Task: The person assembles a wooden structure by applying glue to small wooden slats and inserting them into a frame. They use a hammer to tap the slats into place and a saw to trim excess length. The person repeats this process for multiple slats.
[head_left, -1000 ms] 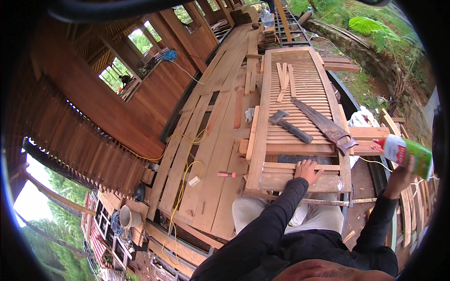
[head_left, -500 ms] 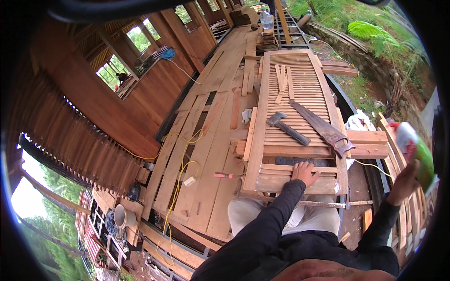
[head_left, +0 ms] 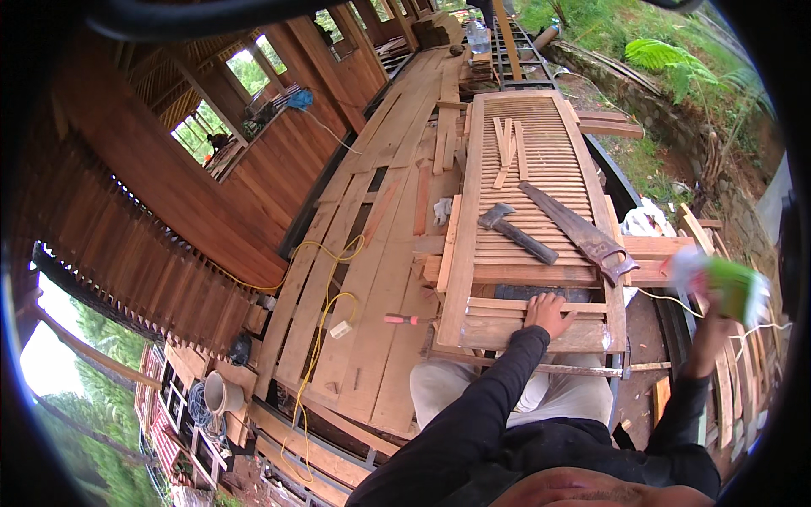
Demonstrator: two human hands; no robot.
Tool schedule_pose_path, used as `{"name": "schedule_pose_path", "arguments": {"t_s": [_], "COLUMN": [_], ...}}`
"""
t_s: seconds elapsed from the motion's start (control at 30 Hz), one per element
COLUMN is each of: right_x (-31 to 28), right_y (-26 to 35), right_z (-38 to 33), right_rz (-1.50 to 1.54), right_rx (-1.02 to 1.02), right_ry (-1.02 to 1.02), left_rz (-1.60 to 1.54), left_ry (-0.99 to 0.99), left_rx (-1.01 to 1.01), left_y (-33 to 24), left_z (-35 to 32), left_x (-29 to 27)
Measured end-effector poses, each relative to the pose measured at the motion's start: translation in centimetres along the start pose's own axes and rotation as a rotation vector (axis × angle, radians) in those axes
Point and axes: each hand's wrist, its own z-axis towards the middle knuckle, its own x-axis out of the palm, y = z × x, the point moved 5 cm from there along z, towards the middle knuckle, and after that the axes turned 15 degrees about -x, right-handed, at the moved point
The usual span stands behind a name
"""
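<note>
A louvered wooden panel [head_left: 460, 270] lies in front of me, its slats set in a frame. Across its near end rests my left hand [head_left: 547, 313], palm down with the fingers stretched over the last slats. Off to the right, my right hand [head_left: 716, 325] is closed around a green and white container [head_left: 731, 287], raised and smeared by motion; its exact kind is not clear. On the slats lie a hammer-like tool [head_left: 519, 234] with a dark handle, a handsaw [head_left: 579, 232] and several thin wood strips [head_left: 508, 152].
A screwdriver with a red handle [head_left: 400, 319] lies on the plank floor [head_left: 372, 338], left of the panel. A yellow cord [head_left: 317, 372] with a white socket block [head_left: 340, 329] runs over the planks. Timber pieces [head_left: 735, 397] are stacked at right. A metal bar clamp [head_left: 574, 369] crosses before my knees.
My right hand has swung the green and white container leftward and tipped it from upright toward sideways. My left hand stays on the panel.
</note>
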Motion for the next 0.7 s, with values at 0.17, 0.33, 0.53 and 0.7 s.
{"name": "schedule_pose_path", "arguments": {"t_s": [0.17, 0.33, 0.53, 0.7], "right_x": [1.1, 6.8, 3.9, 3.8], "right_y": [-5.6, -4.0, -7.9, -11.0], "right_z": [-5.1, -0.9, -1.5, -3.0], "right_rz": [-0.859, -1.041, -0.95, -1.064], "right_rx": [-0.142, -0.24, -0.068, -0.042], "right_ry": [0.124, 0.317, 0.275, 0.273], "left_rz": [0.07, 0.012, 0.049, 0.05], "left_ry": [0.005, -0.082, -0.011, 0.035], "left_rx": [0.004, 0.047, 0.048, 0.025], "left_y": [-0.1, 1.1, -0.2, 0.3], "left_z": [1.0, 1.1, 0.6, 0.7], "left_x": [-0.4, 2.2, 1.1, 1.0]}}
